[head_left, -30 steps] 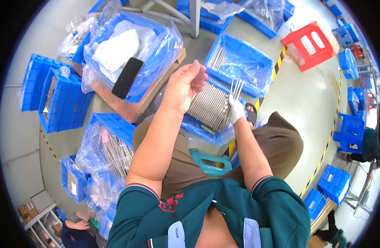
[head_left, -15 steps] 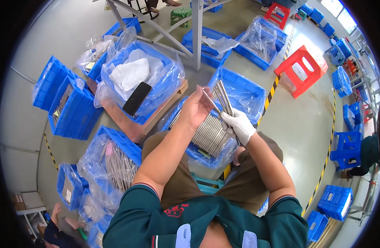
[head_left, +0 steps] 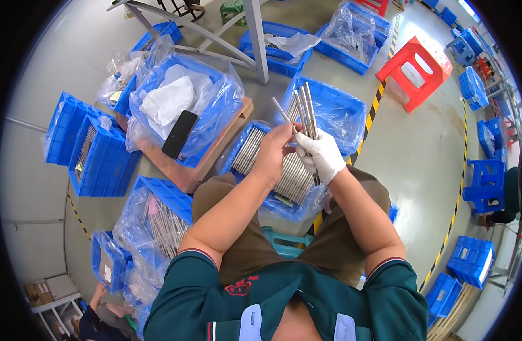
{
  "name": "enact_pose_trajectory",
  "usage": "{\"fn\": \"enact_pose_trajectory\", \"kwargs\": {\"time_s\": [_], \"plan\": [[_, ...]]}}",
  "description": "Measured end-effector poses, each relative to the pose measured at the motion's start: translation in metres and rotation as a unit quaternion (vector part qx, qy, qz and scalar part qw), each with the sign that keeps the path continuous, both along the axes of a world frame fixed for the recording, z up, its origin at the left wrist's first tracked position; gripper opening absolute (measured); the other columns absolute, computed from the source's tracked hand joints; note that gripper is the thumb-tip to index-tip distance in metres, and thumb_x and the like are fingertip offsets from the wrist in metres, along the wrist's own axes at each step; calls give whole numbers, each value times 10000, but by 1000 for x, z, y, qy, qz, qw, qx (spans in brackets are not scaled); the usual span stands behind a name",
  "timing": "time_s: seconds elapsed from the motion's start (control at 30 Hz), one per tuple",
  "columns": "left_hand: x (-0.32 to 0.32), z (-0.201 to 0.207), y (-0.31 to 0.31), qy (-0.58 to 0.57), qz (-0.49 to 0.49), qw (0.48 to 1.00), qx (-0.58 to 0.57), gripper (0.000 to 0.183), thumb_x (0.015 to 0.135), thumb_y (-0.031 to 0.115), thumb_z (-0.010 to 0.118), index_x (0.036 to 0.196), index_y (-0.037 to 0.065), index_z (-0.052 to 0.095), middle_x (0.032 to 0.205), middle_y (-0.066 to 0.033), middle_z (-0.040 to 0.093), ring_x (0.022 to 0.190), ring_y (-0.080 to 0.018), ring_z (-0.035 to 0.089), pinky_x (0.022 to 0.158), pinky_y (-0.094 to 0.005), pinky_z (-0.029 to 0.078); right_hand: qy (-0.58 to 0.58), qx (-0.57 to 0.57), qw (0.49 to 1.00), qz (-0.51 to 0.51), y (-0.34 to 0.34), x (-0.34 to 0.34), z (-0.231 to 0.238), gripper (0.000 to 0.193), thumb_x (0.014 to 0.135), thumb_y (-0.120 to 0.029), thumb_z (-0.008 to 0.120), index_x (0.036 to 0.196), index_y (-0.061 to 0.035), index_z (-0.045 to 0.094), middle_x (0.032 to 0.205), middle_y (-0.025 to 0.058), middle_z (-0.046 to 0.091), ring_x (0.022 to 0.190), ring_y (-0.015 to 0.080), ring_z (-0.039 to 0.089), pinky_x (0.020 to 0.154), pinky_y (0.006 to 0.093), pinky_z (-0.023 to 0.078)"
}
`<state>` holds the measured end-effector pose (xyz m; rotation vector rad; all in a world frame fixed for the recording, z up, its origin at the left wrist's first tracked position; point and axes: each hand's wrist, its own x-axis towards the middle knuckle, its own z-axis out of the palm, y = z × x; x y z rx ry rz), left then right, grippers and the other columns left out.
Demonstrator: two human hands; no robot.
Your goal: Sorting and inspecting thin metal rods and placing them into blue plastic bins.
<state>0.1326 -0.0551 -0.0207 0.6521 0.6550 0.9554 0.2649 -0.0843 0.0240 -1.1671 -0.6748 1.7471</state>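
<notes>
My right hand (head_left: 323, 158), in a white glove, is closed round several slim metal rods (head_left: 309, 111) that stand up out of the fist. My bare left hand (head_left: 275, 153) meets it, thumb and fingers pinched on the lower part of a single metal rod (head_left: 281, 109) that leans away to the left of the bunch. Beneath both hands is a plastic-lined blue crate (head_left: 226, 165) with rows of similar rods (head_left: 295, 181) laid side by side. My forearms and hands hide part of these rows.
Beyond the rods lies a plastic-lined blue crate (head_left: 349, 116). To the left, a crate with white cloths (head_left: 167, 102) and a black phone (head_left: 180, 134) rests on a wooden pallet (head_left: 195, 179). More rods (head_left: 167, 227) fill a bagged crate. A red stool (head_left: 414, 71) stands right.
My left hand has moved from the rod's upper end down beside the gloved hand and pinches lower. The single rod leans further left, apart from the bunch. The view has shifted slightly.
</notes>
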Motion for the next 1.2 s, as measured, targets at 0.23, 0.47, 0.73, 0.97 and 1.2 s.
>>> {"fn": "enact_pose_trajectory", "kwargs": {"time_s": [0.23, 0.47, 0.73, 0.97, 1.2], "plan": [[2, -2, 6, 85, 98, 990, 49, 221, 901, 234, 520, 934, 40, 620, 853, -40, 616, 810, -138, 559, 758, -296, 435, -91, 42, 995, -21, 8, -9, -4, 236, 877, -233, 580, 935, -5, 560, 664, 70, 593, 486, 111, 533, 438, 243, 438], [-11, -2, -1, -42, -100, 994, -24, 242, 922, 274, 511, 905, 36, 546, 678, -35, 538, 606, -150, 513, 581, -306, 444, 17, 15, 999, -33, 26, 23, -2, 182, 846, -268, 628, 869, -91, 592, 521, -61, 372, 398, 53, 297, 374, 230, 217], [3, 11, -15, -16, -195, 977, -83, 306, 931, 341, 493, 929, 41, 556, 738, -34, 560, 632, -154, 514, 602, -276, 439, -59, 60, 992, -89, 33, 30, -15, 232, 800, -263, 665, 759, -45, 597, 528, -30, 432, 421, 63, 353, 396, 237, 253], [-5, 15, -30, 34, -305, 951, -46, 267, 939, 283, 474, 929, 31, 560, 740, -59, 606, 659, -164, 592, 610, -282, 480, 22, 80, 961, -265, 64, 107, -31, 264, 846, -272, 630, 677, -104, 517, 476, -78, 348, 369, 50, 287, 359, 216, 210], [-17, -6, -2, -63, -223, 972, -36, 299, 912, 301, 533, 955, 7, 563, 1083, -179, 595, 982, -251, 603, 899, -374, 474, -7, 61, 979, -196, 34, 80, -27, 307, 816, -354, 648, 736, -66, 576, 509, -49, 387, 385, 58, 308, 368, 221, 242]]}}
